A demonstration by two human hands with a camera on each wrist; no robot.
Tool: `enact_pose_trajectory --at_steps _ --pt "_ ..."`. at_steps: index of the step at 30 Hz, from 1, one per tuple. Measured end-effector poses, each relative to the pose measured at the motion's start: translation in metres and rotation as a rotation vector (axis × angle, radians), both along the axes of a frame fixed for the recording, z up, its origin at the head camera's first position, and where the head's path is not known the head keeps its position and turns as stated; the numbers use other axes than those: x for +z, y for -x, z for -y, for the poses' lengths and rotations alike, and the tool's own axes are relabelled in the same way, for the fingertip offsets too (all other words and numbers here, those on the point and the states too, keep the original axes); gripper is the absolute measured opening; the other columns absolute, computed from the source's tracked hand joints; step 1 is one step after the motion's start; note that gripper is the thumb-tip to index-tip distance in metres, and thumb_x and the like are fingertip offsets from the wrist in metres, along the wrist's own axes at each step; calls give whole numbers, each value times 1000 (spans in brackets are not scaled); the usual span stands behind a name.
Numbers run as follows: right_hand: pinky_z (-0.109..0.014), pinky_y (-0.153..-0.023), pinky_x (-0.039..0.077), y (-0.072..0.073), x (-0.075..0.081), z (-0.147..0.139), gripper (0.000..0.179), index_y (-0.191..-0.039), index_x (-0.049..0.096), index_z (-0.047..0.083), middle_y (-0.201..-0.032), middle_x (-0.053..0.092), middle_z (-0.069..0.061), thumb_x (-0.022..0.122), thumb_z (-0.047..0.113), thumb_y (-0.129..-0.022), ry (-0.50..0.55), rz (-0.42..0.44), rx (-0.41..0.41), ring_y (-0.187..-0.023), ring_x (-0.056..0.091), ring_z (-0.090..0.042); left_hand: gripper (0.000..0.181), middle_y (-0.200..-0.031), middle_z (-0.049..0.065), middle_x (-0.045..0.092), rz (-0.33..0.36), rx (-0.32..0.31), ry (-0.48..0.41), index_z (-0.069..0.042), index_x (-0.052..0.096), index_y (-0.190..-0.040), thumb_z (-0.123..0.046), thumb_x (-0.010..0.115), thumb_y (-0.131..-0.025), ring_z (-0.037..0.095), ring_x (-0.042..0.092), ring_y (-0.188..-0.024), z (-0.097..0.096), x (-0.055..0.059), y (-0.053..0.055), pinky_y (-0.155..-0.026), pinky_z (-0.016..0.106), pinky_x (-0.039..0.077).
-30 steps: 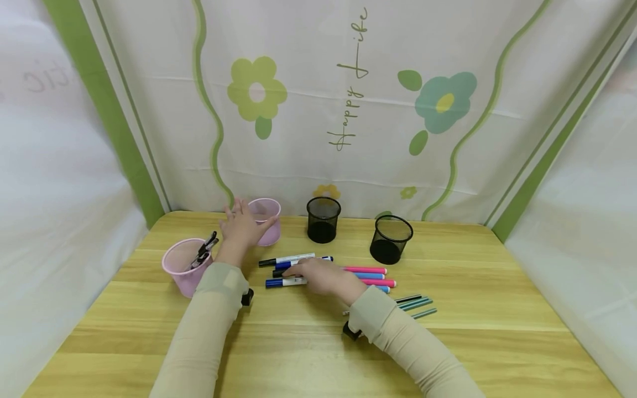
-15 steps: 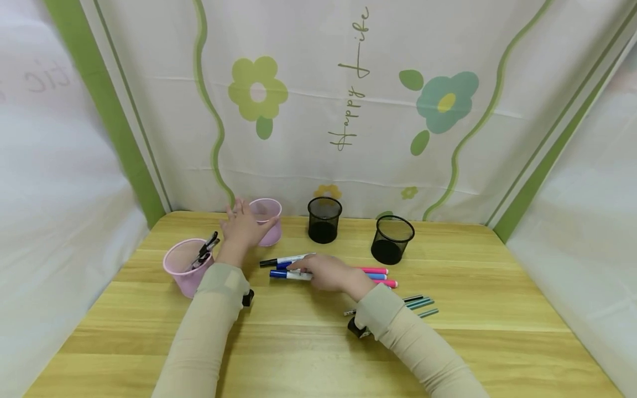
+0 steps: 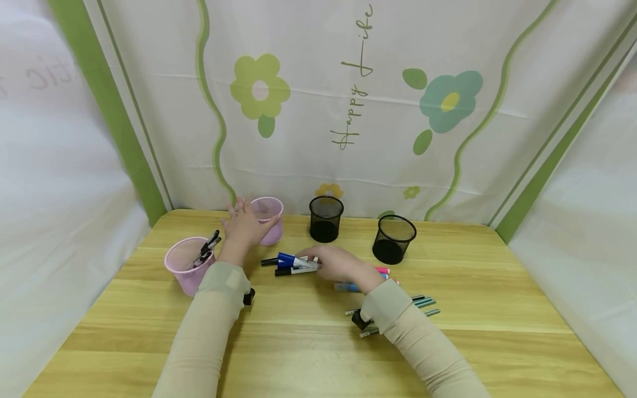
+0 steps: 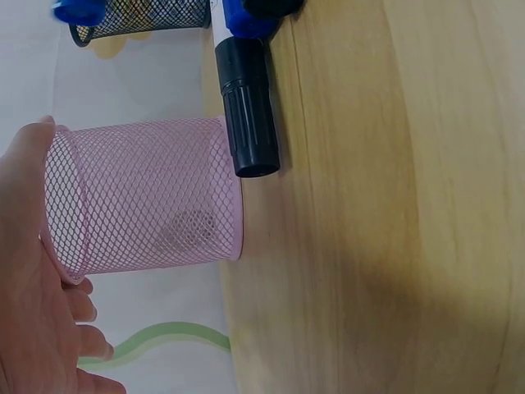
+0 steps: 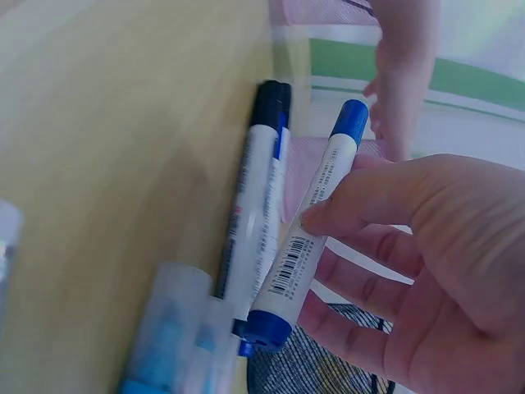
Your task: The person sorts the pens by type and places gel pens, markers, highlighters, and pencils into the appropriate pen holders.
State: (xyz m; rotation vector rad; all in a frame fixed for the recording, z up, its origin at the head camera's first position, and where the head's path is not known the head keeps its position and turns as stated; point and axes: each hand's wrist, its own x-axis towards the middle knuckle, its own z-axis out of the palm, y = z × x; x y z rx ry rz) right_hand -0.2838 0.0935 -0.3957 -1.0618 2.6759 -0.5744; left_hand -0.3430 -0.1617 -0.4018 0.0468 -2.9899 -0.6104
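My left hand (image 3: 243,228) rests at the rim of a pink mesh pen holder (image 3: 272,234), fingers spread on its left and thumb across its front. In the left wrist view that holder stands upright with no pens showing inside. Between thumb and fingers, my right hand (image 5: 443,246) pinches a blue-capped white marker (image 5: 305,226), tilted above the others. Beneath it lie black-capped markers (image 5: 250,189) and part of another blue one. Pink and blue pens (image 3: 346,287) lie partly hidden under my right wrist.
A second pink mesh holder (image 3: 179,275) at the left has black pens (image 3: 209,243) in it. Two black mesh holders (image 3: 325,228) (image 3: 390,249) stand at the back. Several thin dark-green pencils (image 3: 424,302) lie by my right sleeve. A printed curtain (image 3: 298,138) closes off the back.
My right hand has picked at the markers and lifted a blue-capped one, shifting slightly right and back. The left hand has stayed at the pink holder.
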Motion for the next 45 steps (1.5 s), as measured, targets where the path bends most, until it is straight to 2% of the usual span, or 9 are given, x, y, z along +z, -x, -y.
enact_pose_trajectory --at_steps 4,9,13,17,20,30,37,45 --pt "-31 -72 50 4 5 -4 61 -142 63 14 -116 67 -7 63 -14 -88 56 -8 -10 -87 58 -18 116 -166 31 -1 2 4 8 10 8 -160 -76 47 -94 55 -5 -150 0 0 0 -112 78 10" --pt "-34 -77 55 9 12 -10 59 -145 60 12 -115 66 -7 64 -12 -90 122 28 -63 -92 62 -19 117 -166 31 -2 13 0 25 10 6 -160 -78 45 -93 55 -6 -150 0 1 0 -113 77 9" --pt "-35 -81 56 13 13 -11 59 -147 57 9 -116 65 -7 65 -10 -92 201 22 -100 -98 65 -21 118 -166 30 -3 19 -3 21 10 4 -160 -78 45 -93 54 -6 -150 0 0 0 -113 77 6" --pt "-35 -83 56 18 13 -10 58 -147 56 7 -118 65 -11 62 -10 -92 295 -13 -129 -97 66 -21 118 -166 31 -2 10 -4 43 11 4 -159 -78 44 -94 53 -4 -151 0 -1 1 -112 77 7" --pt "-34 -80 56 20 12 -7 58 -149 55 8 -118 65 -11 60 -10 -93 357 -41 -159 -96 65 -20 117 -166 32 -1 -1 -8 62 12 5 -159 -78 43 -94 52 -2 -152 0 -1 2 -112 78 9" --pt "-33 -82 58 28 11 6 61 -151 50 7 -122 63 -15 63 -9 -94 513 -134 -245 -103 66 -26 119 -166 31 -1 1 -5 77 12 5 -159 -80 42 -93 51 -2 -152 -2 1 2 -112 77 10" --pt "-33 -81 59 34 13 17 67 -155 44 9 -125 61 -16 63 -10 -93 609 -88 -300 -105 66 -28 121 -166 31 -1 8 -7 69 12 4 -159 -81 42 -92 52 -2 -152 -2 2 0 -113 77 9" --pt "-40 -90 57 42 19 30 67 -157 38 8 -129 59 -18 63 -6 -97 736 -5 -336 -111 63 -31 118 -166 31 -3 20 -10 53 12 3 -159 -78 44 -94 53 -6 -151 -1 2 1 -112 77 5"
